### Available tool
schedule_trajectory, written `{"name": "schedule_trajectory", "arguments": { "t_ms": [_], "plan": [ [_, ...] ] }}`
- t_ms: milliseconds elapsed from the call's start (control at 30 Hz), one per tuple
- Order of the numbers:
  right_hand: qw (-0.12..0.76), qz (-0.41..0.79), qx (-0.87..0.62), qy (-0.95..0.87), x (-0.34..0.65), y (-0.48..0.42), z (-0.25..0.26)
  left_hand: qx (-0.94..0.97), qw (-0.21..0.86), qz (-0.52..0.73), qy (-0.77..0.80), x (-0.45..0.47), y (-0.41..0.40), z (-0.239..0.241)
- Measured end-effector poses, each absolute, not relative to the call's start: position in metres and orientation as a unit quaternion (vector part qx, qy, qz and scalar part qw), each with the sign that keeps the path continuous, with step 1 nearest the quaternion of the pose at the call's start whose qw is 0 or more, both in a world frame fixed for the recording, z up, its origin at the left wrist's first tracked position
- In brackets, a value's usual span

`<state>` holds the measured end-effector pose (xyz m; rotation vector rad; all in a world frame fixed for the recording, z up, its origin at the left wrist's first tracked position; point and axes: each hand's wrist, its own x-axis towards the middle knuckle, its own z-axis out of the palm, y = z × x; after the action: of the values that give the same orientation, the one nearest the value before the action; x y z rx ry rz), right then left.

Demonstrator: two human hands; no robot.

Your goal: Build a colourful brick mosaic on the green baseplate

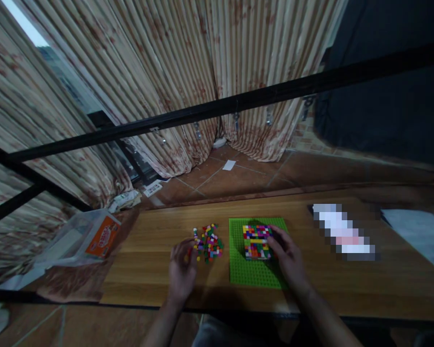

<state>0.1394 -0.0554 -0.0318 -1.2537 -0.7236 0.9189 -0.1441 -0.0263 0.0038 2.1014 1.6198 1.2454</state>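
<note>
1. The patterned curtains (188, 62) hang behind the work, beyond the wooden table (148, 231).
2. A green studded baseplate (238, 272) lies on the table, in front of the person and between the two hands.
3. The right hand (288, 253) reaches over the plate's right side, its forearm slanting up and leftward from the lower right. Thumb and fingers are bent around the right edge of the brick block and appear to touch it; whether this grip is clamped cannot be told.
4. The left hand (183, 270) stands over the table at the left edge of the pile, forearm rising from below, fingers curled inward. A reddish spot shows by the fingertips, too blurred to name, so whether that grip is together or apart cannot be told.
5. The multicoloured brick block (255, 249) sits over the plate's upper middle; whether it is pressed onto the studs is unclear.
6. The loose bricks (212, 248) lie scattered on the table, left of the plate. The step in hand looks like picking among them while the right hand steadies the block; the next move calls for a fine pinch on one small piece.
</note>
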Motion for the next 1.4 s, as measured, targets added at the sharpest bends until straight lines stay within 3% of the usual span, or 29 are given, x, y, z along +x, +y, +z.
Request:
{"name": "schedule_trajectory", "arguments": {
  "t_ms": [1100, 1400],
  "plan": [
    [0.615, 0.376, -0.615, -0.32, 0.145, -0.063, -0.031, 0.768, 0.033, 0.247, 0.59, -0.157, -0.013, -0.009],
    [0.631, 0.383, -0.6, -0.308, 0.143, -0.062, -0.027, 0.765, 0.04, 0.307, 0.565, -0.161, -0.012, -0.005]
  ]
}}
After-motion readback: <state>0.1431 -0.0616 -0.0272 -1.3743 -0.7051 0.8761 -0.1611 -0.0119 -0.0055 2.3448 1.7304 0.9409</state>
